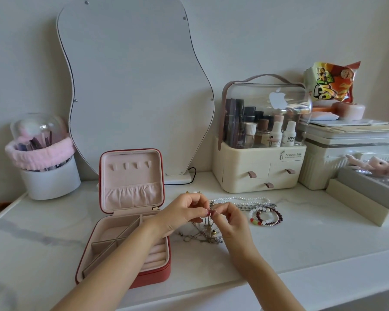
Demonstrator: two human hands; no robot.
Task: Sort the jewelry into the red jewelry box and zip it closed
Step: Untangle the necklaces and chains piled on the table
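I have a thin chain (208, 221) pinched at its top between both hands, my left hand (184, 212) and right hand (230, 217) meeting fingertip to fingertip just above the counter (301, 239). Each hand is closed on the chain, and the rest of it hangs down into a small tangle of chains and charms (202, 235) lying on the marble below. The red box (126, 221) stands open just to the left, its lid upright, its divided tray bare as far as I can see, with my left forearm crossing over its near corner. To the right lie the pearl strand (240, 200) and, beside it, the beaded bracelets (266, 217), untouched. I judge I am working a clasp or a knot, though the spot itself is too small to make out. The risk lies in the tangle: if I lift while the hanging part is snagged on the other chains, I will drag the whole heap up, tighten the knot, or snap a fine link. My forearm could also nudge the box or knock its lid shut.
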